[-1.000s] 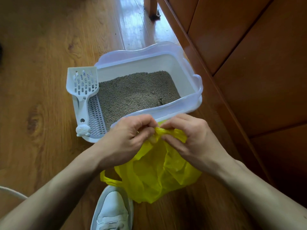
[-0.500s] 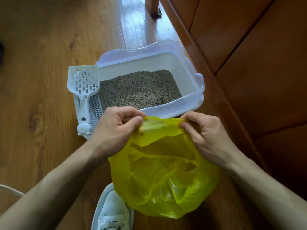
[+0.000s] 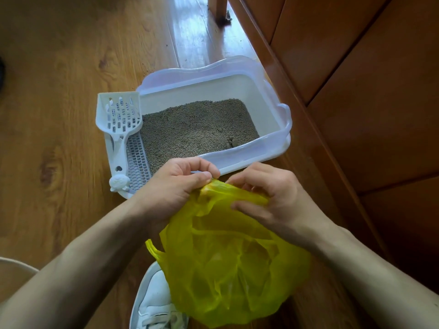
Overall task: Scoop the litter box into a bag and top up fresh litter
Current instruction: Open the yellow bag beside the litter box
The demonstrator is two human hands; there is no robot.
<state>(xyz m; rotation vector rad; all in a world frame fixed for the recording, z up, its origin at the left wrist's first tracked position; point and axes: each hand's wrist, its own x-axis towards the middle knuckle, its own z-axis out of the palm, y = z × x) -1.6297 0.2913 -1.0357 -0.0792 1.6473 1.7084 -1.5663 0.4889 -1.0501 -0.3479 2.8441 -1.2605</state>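
L hand (image 3: 175, 186): pinched rim of thin yellow plastic bag (image 3: 228, 269).
R hand (image 3: 273, 203): gripped same rim, prob. bunched.
White slotted plastic scoop (image 3: 118, 129): on litter box (image 3: 268, 96) left edge.

Bag (image 3: 228, 276): translucent yellow. Litter box (image 3: 268, 108): white, clear pale-lilac rim. Litter (image 3: 190, 129): grey-brown granules. Scoop (image 3: 118, 122): white, slotted. Floor (image 3: 59, 67): golden wood grain. Shoe (image 3: 154, 302): white.

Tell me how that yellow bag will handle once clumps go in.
The yellow bag looks thin and crumpled, so it will likely stay floppy and sag. Both the left hand and the right hand pinch its rim; released, the mouth would probably collapse.
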